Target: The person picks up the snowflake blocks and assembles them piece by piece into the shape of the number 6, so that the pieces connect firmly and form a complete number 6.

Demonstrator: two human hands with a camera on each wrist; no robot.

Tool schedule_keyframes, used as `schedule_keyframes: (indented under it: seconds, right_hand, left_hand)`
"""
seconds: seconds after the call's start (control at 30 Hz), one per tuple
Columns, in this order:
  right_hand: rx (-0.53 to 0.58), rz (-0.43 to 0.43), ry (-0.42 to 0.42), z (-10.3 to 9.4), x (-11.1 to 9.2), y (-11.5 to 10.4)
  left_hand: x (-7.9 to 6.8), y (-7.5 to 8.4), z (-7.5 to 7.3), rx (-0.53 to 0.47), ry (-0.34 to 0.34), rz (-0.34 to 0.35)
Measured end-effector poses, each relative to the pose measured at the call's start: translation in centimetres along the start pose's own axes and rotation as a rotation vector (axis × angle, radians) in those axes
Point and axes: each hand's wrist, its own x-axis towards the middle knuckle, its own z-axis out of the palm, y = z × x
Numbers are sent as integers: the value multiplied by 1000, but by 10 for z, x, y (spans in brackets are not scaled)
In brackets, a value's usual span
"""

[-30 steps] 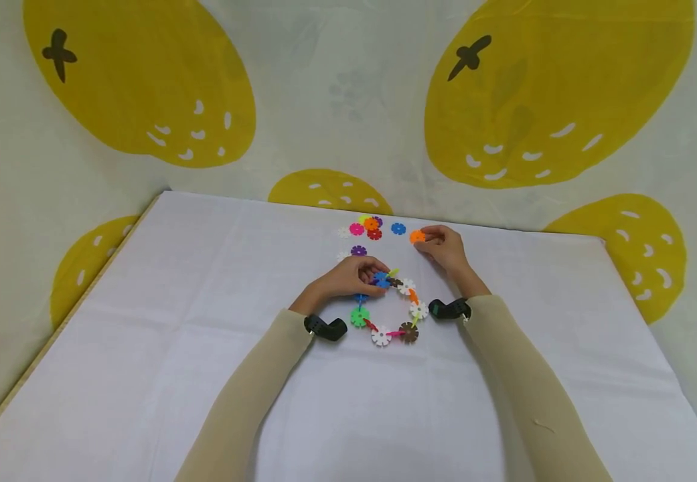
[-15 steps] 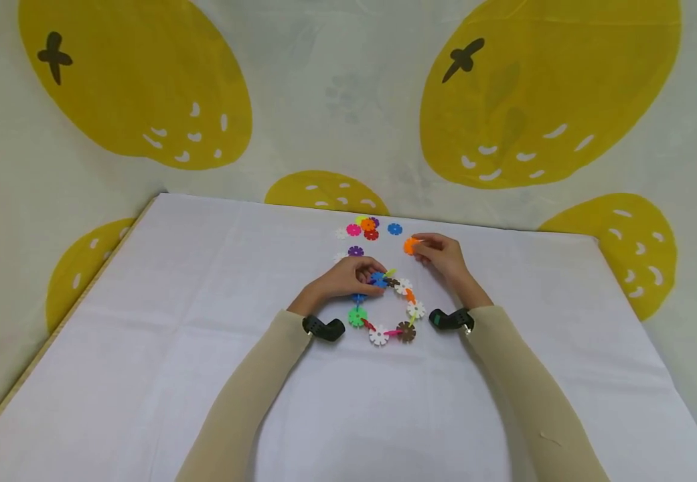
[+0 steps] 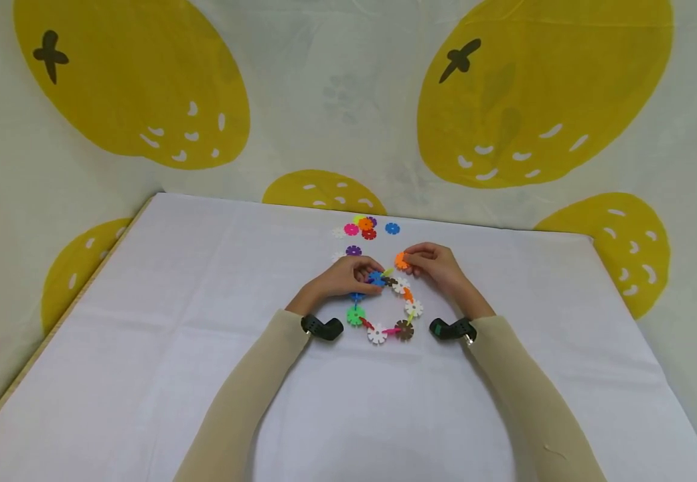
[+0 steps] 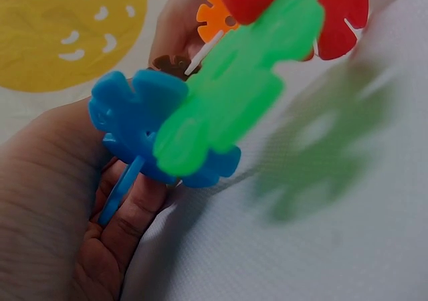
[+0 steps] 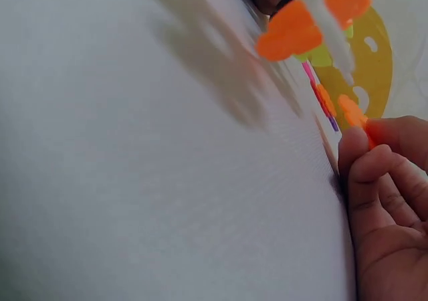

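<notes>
From my remote seat, I have an orange notched flower-shaped plastic disc [image 3: 402,260] pinched between the thumb and fingers of the right hand [image 3: 435,263], just above the white-covered table and near the far side of a ring of linked plastic discs [image 3: 391,331], apart from it. The left hand [image 3: 351,276] has its thumb and fingers curled round a bright blue notched plastic disc [image 3: 376,278] belonging to that ring. Just beside those fingertips a yellow plastic disc [image 3: 387,272] shows edge-on.

Around the ring I make out a bright green plastic disc [image 3: 356,315], a white plastic disc [image 3: 377,334] and a brown plastic disc [image 3: 404,330] on the near side. The left hand covers part of the loop, so I cannot tell whether it closes there.

Beyond the hands, loose pieces lie near the table's far edge: a pink disc [image 3: 351,229], a red disc [image 3: 369,234], a second orange disc [image 3: 365,224] and, slightly apart, a second blue disc [image 3: 392,228]. A purple disc [image 3: 353,250] lies closer to the left hand.

Both arms wear beige sleeves [image 3: 529,388]. Behind the white-covered table [image 3: 173,335] I see a pale cloth printed with yellow fruit [image 3: 336,100].
</notes>
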Motion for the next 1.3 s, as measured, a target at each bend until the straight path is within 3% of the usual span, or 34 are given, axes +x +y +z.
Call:
schedule_keyframes:
  seconds: [0.23, 0.57, 0.77, 1.07, 1.3]
  right_hand:
    - [4, -55, -66, 2, -3, 4]
    - [4, -17, -89, 4, -4, 4]
    - [30, -15, -83, 9, -4, 1]
    - [22, -1, -142, 11, -5, -4]
    - [-32, -19, -218, 10, -4, -7]
  left_hand:
    - [1, 0, 0, 14, -2, 9]
    - [1, 1, 0, 34, -6, 30]
    - [1, -2, 1, 50, 35, 65]
    - [2, 0, 2, 40, 17, 15]
    - [-1, 1, 2, 29, 4, 21]
